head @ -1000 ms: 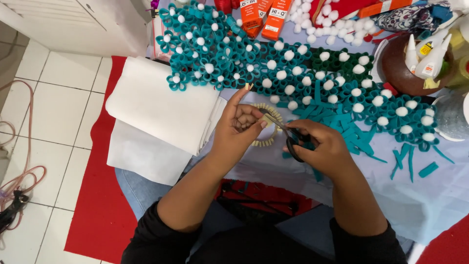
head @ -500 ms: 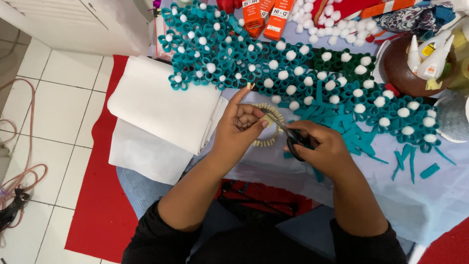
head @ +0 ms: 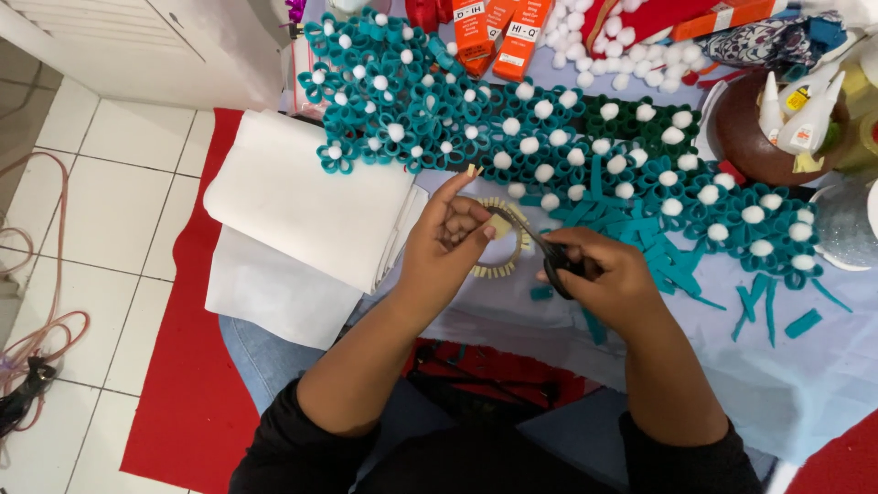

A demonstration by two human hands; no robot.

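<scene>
two hands meet at frame centre: left hand (head: 453,240) pinches a cream felt strip (head: 506,240), right hand (head: 611,279) grips black-handled scissors (head: 547,256) on it, below teal felt flowers (head: 549,146).

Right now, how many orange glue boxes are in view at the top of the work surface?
3, possibly more hidden. Two orange boxes lie side by side at top centre, above the teal felt flowers; a third lies tilted at upper right, partly cut off.

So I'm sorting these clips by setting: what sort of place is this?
Probably a home craft spot on the floor: white tiles, a red mat, teal felt flowers with glue bottles.
</scene>
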